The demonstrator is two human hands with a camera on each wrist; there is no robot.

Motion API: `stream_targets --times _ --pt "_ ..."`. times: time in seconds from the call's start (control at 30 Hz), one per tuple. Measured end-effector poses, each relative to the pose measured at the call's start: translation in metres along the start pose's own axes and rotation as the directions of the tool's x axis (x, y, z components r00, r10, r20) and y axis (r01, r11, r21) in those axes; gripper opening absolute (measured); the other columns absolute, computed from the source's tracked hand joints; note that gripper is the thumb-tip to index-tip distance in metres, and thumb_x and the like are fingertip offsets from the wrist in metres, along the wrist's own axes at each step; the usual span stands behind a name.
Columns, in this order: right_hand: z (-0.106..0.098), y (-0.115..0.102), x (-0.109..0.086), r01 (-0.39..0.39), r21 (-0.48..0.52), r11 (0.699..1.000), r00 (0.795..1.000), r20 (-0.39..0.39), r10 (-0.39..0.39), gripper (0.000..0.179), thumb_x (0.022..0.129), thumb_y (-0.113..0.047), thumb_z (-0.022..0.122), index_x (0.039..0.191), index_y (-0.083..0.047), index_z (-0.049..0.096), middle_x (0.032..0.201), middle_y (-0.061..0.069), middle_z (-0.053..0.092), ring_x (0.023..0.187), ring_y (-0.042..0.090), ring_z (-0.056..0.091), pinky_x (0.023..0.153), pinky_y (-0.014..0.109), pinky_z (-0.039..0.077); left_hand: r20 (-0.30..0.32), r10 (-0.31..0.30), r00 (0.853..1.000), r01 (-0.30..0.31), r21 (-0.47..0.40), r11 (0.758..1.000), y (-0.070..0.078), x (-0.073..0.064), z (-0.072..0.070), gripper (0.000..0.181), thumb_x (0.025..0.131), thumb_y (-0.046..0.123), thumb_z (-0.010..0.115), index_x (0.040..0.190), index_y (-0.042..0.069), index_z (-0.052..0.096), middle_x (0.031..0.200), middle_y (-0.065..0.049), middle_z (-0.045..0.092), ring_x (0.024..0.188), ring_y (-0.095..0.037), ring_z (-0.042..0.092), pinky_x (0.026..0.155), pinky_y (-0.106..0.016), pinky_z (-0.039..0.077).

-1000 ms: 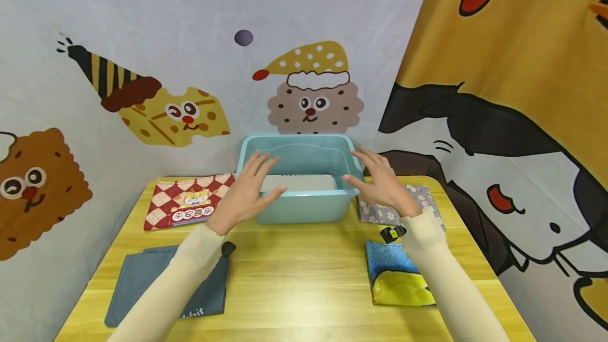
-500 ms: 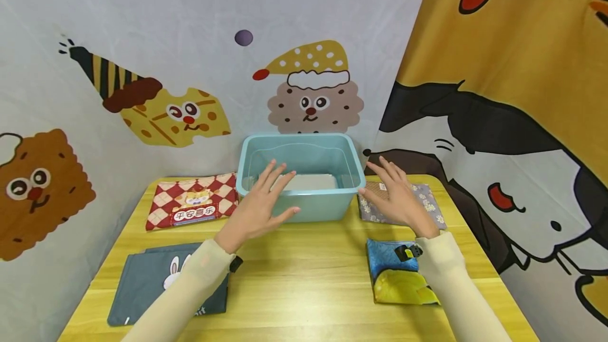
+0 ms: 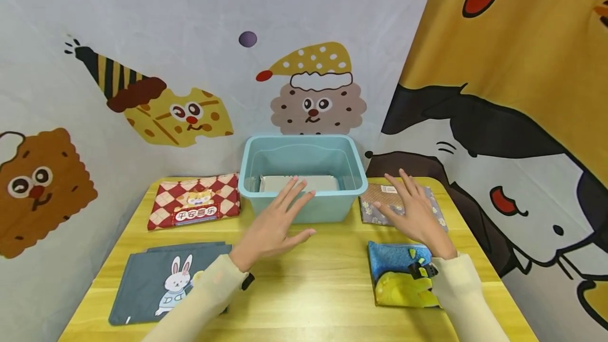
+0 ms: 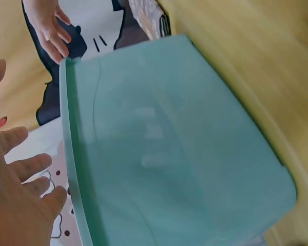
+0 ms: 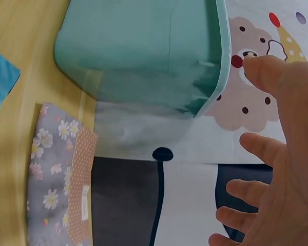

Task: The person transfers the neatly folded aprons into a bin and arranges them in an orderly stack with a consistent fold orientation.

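A light blue-green plastic bin stands at the back middle of the table, with a flat white thing lying inside. My left hand hovers in front of the bin's near side, fingers spread and holding nothing. To the bin's right, my right hand is held over a folded grey floral cloth, likewise with spread fingers and nothing in them. In the left wrist view the left fingers appear near the bin's rim. Whether they touch it cannot be told from that view.
A folded red-checked cloth lies left of the bin. Nearer on the left is a folded dark blue-grey cloth with a rabbit. A blue-and-yellow folded cloth lies front right. Behind the wooden table hangs a printed curtain.
Both hands have drawn back from the bin toward me and shifted right. More of the rabbit cloth and the floral cloth now shows. The bin and cloths stay in place.
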State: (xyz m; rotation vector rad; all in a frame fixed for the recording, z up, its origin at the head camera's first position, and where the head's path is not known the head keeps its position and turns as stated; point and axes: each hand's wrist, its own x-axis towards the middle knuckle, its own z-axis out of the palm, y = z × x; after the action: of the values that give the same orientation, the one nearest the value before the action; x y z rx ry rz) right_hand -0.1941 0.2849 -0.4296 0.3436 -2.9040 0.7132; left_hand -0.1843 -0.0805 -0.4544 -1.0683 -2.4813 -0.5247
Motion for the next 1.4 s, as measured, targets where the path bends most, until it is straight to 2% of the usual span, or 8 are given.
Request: stream_targets --times 0.17,0.27,0.4,0.6,0.73,0.93,1.2,1.4 --pt "0.005 0.008 -0.011 0.014 0.006 1.000 1.000 -0.006 -0.014 0.080 0.097 -0.048 0.068 0.163 -0.022 0.031 0.173 0.017 0.010 0.155 0.053 0.010 0.113 0.082 0.012 0.024 0.028 0.999 -0.027 -0.033 0.999 0.012 -0.005 0.007 0.081 0.101 0.063 0.049 0.164 0.016 0.027 0.174 -0.007 0.012 0.161 -0.034 0.013 0.115 -0.048 0.046" --pt "0.007 0.011 -0.016 0.005 0.004 1.000 1.000 0.001 -0.005 0.081 0.097 -0.049 0.067 0.163 -0.021 0.030 0.172 0.019 0.010 0.154 0.054 0.009 0.111 0.083 0.014 0.027 0.053 0.998 -0.051 -0.062 0.997 0.019 -0.006 0.012 0.082 0.101 0.059 0.053 0.164 0.017 0.024 0.173 -0.009 0.014 0.160 -0.034 0.015 0.115 -0.046 0.045" --pt "0.009 0.013 -0.022 -0.034 0.001 0.999 0.999 0.019 0.033 0.082 0.097 -0.051 0.065 0.163 -0.021 0.028 0.172 0.020 0.008 0.154 0.056 0.007 0.111 0.084 0.013 0.050 0.084 0.995 -0.079 -0.086 0.993 0.028 -0.006 0.020 0.082 0.102 0.059 0.051 0.166 0.019 0.019 0.173 -0.010 0.014 0.160 -0.032 0.016 0.116 -0.045 0.045" --pt "0.013 0.021 -0.031 -0.066 -0.002 0.998 0.997 0.036 0.066 0.085 0.097 -0.051 0.065 0.165 -0.022 0.023 0.172 0.022 0.007 0.152 0.060 0.008 0.109 0.085 0.015 0.135 0.073 0.988 -0.056 -0.130 0.990 0.041 -0.010 0.037 0.080 0.102 0.061 0.050 0.166 0.025 0.018 0.174 -0.002 0.006 0.162 -0.025 0.012 0.115 -0.044 0.047" --pt "0.018 0.028 -0.038 -0.086 -0.004 0.996 0.995 0.048 0.086 0.087 0.097 -0.055 0.063 0.166 -0.026 0.018 0.171 0.024 0.004 0.150 0.062 0.009 0.106 0.086 0.016 0.166 0.086 0.982 -0.060 -0.153 0.986 0.049 -0.014 0.054 0.079 0.102 0.060 0.051 0.165 0.023 0.021 0.174 -0.002 0.008 0.161 -0.026 0.013 0.116 -0.045 0.045" --pt "0.028 0.040 -0.050 -0.114 -0.014 0.993 0.992 0.058 0.115 0.088 0.097 -0.057 0.063 0.165 -0.020 0.021 0.170 0.028 0.005 0.150 0.062 0.010 0.107 0.085 0.016 0.227 0.090 0.970 -0.053 -0.167 0.985 0.059 -0.020 0.077 0.077 0.103 0.061 0.048 0.165 0.024 0.022 0.174 -0.002 0.012 0.161 -0.025 0.013 0.122 -0.044 0.038" --pt "0.041 0.054 -0.067 -0.122 -0.018 0.992 0.990 0.066 0.123 0.089 0.097 -0.051 0.066 0.165 -0.016 0.022 0.169 0.030 0.006 0.149 0.061 0.011 0.107 0.084 0.015 0.289 0.087 0.953 -0.034 -0.183 0.982 0.069 -0.025 0.094 0.073 0.104 0.061 0.045 0.164 0.025 0.024 0.173 -0.004 0.015 0.161 -0.028 0.014 0.124 -0.044 0.034" --pt "0.045 0.064 -0.079 -0.180 -0.034 0.983 0.974 0.137 0.183 0.093 0.096 -0.058 0.063 0.164 -0.010 0.021 0.168 0.033 0.003 0.148 0.063 0.009 0.107 0.084 0.013 0.331 0.089 0.939 -0.035 -0.165 0.986 0.082 -0.024 0.108 0.071 0.104 0.063 0.040 0.163 0.026 0.027 0.173 -0.004 0.018 0.160 -0.029 0.017 0.126 -0.042 0.031"
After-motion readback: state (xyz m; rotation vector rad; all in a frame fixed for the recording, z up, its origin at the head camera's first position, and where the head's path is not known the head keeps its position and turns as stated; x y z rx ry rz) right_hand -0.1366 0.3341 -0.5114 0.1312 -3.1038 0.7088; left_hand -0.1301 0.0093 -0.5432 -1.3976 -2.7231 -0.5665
